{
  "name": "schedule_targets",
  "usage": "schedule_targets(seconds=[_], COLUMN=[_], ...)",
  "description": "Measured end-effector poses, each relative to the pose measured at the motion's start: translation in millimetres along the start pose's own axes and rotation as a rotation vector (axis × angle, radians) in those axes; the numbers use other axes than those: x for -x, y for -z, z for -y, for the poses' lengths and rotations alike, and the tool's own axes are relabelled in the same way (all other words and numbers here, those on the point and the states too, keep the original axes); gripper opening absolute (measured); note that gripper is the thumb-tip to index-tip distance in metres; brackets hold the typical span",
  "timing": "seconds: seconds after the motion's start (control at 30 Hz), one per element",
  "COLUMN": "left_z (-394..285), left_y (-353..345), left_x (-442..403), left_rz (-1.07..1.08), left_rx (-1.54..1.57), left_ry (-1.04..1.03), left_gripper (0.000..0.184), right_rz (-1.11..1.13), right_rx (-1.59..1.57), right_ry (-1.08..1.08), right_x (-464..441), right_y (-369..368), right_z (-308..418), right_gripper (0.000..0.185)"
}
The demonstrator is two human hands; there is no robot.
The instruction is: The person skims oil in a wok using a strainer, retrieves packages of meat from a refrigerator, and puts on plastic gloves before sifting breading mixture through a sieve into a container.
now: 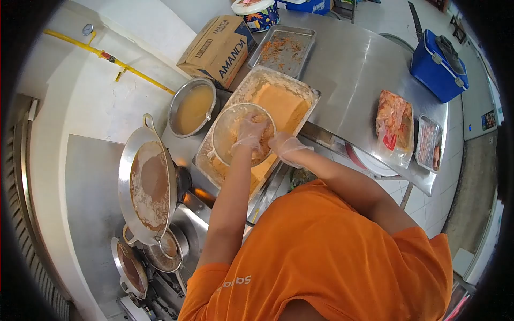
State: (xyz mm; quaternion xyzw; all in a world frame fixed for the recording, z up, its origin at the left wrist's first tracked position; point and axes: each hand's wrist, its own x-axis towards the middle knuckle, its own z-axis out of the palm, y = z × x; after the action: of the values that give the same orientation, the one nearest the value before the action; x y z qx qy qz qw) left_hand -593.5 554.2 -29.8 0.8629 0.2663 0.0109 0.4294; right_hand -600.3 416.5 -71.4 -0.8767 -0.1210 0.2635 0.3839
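Note:
Both hands wear clear plastic gloves. My left hand (250,134) reaches into a round bowl (222,137) and touches coated pieces inside it; its fingertips are partly hidden among them. At the bowl's right rim is my right hand (285,147), with its fingers bent against the edge. The bowl rests over a long rectangular tray (310,96) of orange-tan powder (281,104). To the left of the tray stands a metal pot (194,109) of cloudy yellowish liquid.
A large wok (150,184) of brown, foamy oil sits at left over a lit burner, with smaller pans (130,267) below. Behind are a cardboard box (217,51) and a crumb-strewn tray (282,51). Bagged meat (393,123) and a blue cooler (436,69) are at right.

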Motion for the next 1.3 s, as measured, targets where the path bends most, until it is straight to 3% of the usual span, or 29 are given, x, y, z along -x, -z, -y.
schedule_targets(seconds=[0.1,0.17,0.23,0.3,0.37,0.43,0.5,0.57,0.67,0.73,0.87,0.97,1.03,1.17,1.2,1.27,1.3], left_z=[22,21,2,20,33,35,32,39,44,13,41,39,50,37,38,37,35], left_y=[15,23,31,20,9,0,-2,3,14,23,-11,0,15,21,12,-6,-15], left_x=[-20,-16,14,17,17,14,2,-8,-18,2,-10,-11,-19,-4,0,1,-6], left_rz=[0.166,0.215,0.309,0.26,0.216,0.068,0.012,-0.049,-0.128,0.05,0.004,0.156,0.231,0.331,0.296,0.257,0.188], left_rx=[-0.271,-0.394,-0.745,-0.677,-0.608,-0.221,-0.313,-0.403,-0.384,-0.161,-0.254,-0.329,-0.612,-0.818,-0.671,-0.521,-0.129], left_ry=[-0.125,-0.158,-0.208,-0.25,-0.287,-0.223,-0.203,-0.185,-0.32,-0.067,-0.214,-0.205,-0.26,-0.146,-0.125,-0.102,0.004], left_gripper=[0.064,0.066,0.065,0.063,0.062,0.063,0.066,0.07,0.072,0.071,0.077,0.081,0.081,0.071,0.068,0.065,0.068], right_rz=[0.008,-0.042,0.0,0.043,0.081,0.025,-0.032,0.049,-0.022,0.0,-0.056,-0.015,-0.006,0.021,0.021,-0.051,-0.052], right_rx=[-0.074,0.038,-0.001,-0.035,-0.126,-0.105,-0.084,0.238,-0.007,-0.039,-0.073,-0.004,0.011,-0.036,-0.034,-0.148,-0.146], right_ry=[-0.026,0.101,0.075,0.052,-0.113,-0.092,-0.075,0.24,0.087,0.024,-0.027,0.014,0.019,0.081,0.083,-0.119,-0.116], right_x=[-3,-1,-8,-8,-3,3,6,3,-7,11,3,-1,3,-10,-6,6,4], right_y=[8,19,24,22,13,6,6,14,15,23,-6,-1,14,21,19,9,2], right_z=[-4,-9,-16,-16,-10,-4,-7,-10,-20,-6,-7,-17,-15,-30,-23,-5,-5], right_gripper=[0.04,0.04,0.04,0.039,0.038,0.039,0.04,0.041,0.041,0.04,0.038,0.037,0.038,0.038,0.038,0.04,0.04])
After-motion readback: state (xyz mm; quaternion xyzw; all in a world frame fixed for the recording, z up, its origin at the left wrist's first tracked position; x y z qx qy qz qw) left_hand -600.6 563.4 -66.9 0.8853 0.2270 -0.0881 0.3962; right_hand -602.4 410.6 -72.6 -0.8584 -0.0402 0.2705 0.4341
